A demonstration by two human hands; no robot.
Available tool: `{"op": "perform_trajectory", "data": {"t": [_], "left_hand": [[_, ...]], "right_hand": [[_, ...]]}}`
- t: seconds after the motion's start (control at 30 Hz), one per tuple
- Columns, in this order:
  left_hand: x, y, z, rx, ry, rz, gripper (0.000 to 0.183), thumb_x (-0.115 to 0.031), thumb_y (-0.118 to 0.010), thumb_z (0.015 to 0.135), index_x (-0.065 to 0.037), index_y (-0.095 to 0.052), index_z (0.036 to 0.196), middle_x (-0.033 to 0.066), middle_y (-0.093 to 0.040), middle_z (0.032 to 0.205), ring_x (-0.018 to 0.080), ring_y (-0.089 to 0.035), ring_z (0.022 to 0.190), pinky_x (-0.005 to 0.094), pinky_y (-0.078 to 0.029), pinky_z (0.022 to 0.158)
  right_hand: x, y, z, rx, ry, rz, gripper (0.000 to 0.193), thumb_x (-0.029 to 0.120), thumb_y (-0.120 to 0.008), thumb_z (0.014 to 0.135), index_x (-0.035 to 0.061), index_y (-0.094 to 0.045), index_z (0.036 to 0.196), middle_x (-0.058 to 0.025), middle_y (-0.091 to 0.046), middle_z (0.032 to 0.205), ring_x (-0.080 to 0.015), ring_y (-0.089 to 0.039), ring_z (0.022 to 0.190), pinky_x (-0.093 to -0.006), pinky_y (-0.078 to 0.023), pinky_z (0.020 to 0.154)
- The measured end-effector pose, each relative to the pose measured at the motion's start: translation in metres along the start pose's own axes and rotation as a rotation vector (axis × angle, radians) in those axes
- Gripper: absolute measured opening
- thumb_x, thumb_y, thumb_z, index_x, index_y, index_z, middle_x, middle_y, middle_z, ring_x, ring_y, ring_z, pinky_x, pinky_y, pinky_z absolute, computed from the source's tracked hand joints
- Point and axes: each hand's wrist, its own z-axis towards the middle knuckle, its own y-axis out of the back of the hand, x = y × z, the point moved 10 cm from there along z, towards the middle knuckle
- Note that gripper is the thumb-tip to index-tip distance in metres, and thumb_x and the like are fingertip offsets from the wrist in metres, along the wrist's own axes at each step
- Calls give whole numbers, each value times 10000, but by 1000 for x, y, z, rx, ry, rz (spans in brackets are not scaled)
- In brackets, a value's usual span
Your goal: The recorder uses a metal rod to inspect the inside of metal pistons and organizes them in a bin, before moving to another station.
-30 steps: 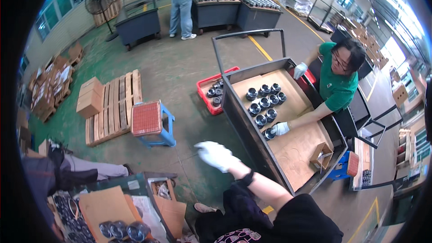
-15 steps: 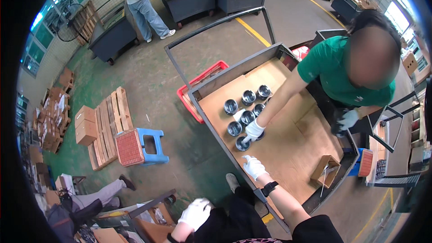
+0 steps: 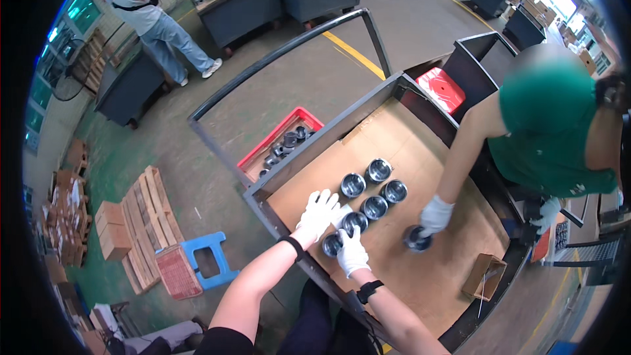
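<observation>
Several dark metal pistons stand upright in a cluster on the cardboard-lined cart (image 3: 420, 144). My left hand (image 3: 318, 214), white-gloved with fingers spread, reaches over the cart's near left edge beside a small white piece (image 3: 341, 216) and holds nothing. At the near end of the cluster, my right hand (image 3: 353, 254), also gloved, has its fingers on the near rim of a piston (image 3: 355, 221). The nearest piston (image 3: 332, 244) is just left of those fingers. Behind them stand a middle piston (image 3: 374, 207) and a far piston (image 3: 379, 170).
Across the cart, a co-worker in green has a gloved hand (image 3: 436, 216) on a separate piston (image 3: 417, 239). A small open box (image 3: 485, 276) sits in the cart's near right corner. To the left are a red crate (image 3: 300, 113) of parts, a blue stool (image 3: 209, 260) and a pallet (image 3: 150, 223).
Both my hands have come to the pistons, the left rising from beside my body. The co-worker's hand has moved right, away from the cluster, with a piston. The view has shifted.
</observation>
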Motion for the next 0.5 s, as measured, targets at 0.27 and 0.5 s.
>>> {"op": "perform_trajectory", "data": {"t": [0.27, 0.5], "left_hand": [[48, -149, 92, 383, 589, -1012, 502, -263, -480, 1027, -173, -441, 1520, 179, -343, 1600, 432, -430, 1420, 514, -445, 1128], [49, -89, 61, 318, 439, -858, 687, -317, -710, 817, 70, -538, 1358, 405, -527, 1366, 529, -548, 1296, 528, -455, 1120]], "right_hand": [[-15, -37, 43, -37, -480, 443, 517, 401, -424, 1035, 105, -405, 1459, -322, -705, 1071, -515, -653, 1076, -567, -502, 924], [-11, -15, 24, 3, -334, 341, 463, 441, -375, 1054, 81, -664, 1092, -226, -740, 1023, -385, -710, 982, -513, -536, 868]]}}
